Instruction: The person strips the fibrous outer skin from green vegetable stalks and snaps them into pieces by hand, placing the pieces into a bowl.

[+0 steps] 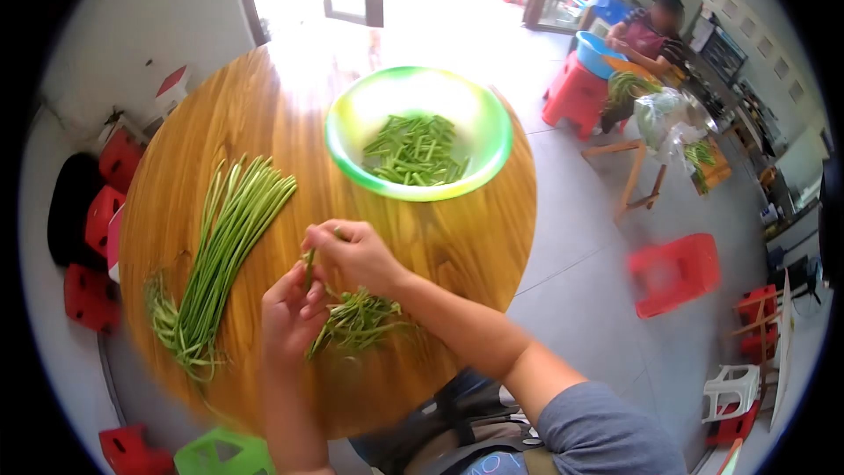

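Observation:
Both my hands meet over the wooden table around a short green vegetable stem [309, 269]. My left hand [294, 310] grips its lower part with curled fingers. Pinched from above, the stem's upper end is in my right hand [356, 255]. Just below my hands lies a small pile of leafy green trimmings [359, 320]. To the left rests a bundle of long green stems [224, 255], its leafy ends toward me. Beyond my hands stands a green-and-white plastic bowl [485, 178] with many cut stem pieces [420, 149] inside.
The round wooden table [176, 167] fills the middle. At the upper right a person [659, 31] sits by a blue basin [598, 54] and a small table with greens and a plastic bag [664, 119]. Red stools [673, 274] stand around, and a green stool [224, 456] is near me.

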Tool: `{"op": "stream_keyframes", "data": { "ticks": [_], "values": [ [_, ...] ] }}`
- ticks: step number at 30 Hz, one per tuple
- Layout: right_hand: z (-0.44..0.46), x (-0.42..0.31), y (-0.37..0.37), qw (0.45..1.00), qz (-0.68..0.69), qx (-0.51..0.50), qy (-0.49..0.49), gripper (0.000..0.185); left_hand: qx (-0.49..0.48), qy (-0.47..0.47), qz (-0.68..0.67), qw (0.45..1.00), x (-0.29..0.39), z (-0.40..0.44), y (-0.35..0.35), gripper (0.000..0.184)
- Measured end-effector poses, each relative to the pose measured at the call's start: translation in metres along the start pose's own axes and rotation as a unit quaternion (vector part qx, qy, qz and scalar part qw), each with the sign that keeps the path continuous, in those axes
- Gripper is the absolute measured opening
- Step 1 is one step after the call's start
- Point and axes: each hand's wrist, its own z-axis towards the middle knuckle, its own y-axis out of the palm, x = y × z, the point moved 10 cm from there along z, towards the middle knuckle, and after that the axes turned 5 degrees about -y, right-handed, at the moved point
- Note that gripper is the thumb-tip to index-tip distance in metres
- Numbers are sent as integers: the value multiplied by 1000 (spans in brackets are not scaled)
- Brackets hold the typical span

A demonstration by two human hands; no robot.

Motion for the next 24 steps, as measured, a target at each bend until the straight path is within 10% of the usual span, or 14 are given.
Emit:
{"op": "stream_keyframes", "data": {
  "ticks": [7,15,19,24],
  "values": [
    [-4,25,12,954,248,-16,170,33,-38,44,144,988,8,0,-4,26],
    [-3,20,13,981,138,-52,125,26,-34,76,168,982,13,-4,1,17],
    [-3,-31,12,951,-191,-45,-239,17,6,68,192,979,14,-6,0,17],
    [-32,-53,41,852,-333,-83,-394,12,48,136,210,967,17,1,-14,19]
  ]
}}
